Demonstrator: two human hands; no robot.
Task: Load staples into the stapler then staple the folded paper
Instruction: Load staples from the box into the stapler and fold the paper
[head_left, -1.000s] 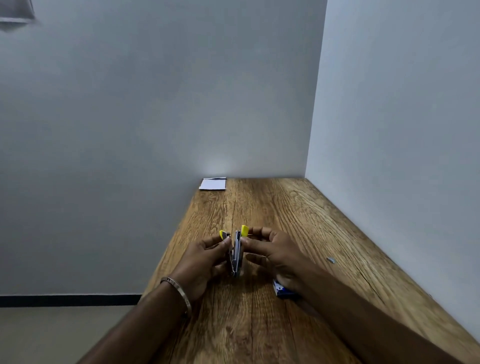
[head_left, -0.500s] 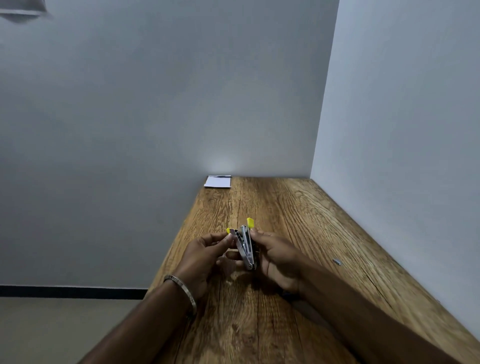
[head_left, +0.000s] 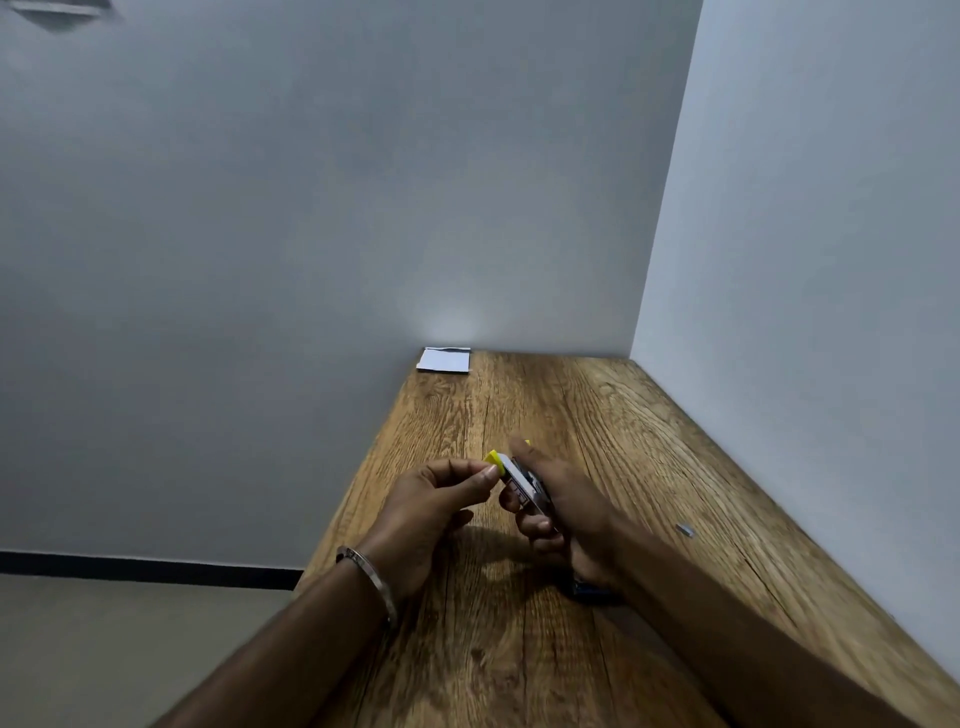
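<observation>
The right hand (head_left: 566, 512) wraps around the small metal stapler (head_left: 522, 486), fingers curled under it and thumb along the top, holding it clear of the wooden table (head_left: 597, 415). The left hand (head_left: 431, 501) is closed to a narrow pinch, thumb and forefinger meeting at the yellow tab (head_left: 493, 460) on the stapler's near end; a metal bangle (head_left: 371, 574) sits on that wrist. A second bit of yellow shows past the right thumb.

This looks like the loading step, probably working the yellow pusher so the staple channel can open or close. To do it well, the right hand should keep the body steady and level while the left draws the tab straight along the channel rather than sideways, so the spring does not snap back or jam.

A small grey piece (head_left: 685, 530) lies on the table well to the right, possibly a strip of staples, though it is too small to tell. A dark blue thing (head_left: 589, 590) peeks from under the right wrist. The folded paper (head_left: 444, 360) lies well apart at the far end of the table, by the wall.

There is a reddish mark on the stapler's side, but no writing can be read.
</observation>
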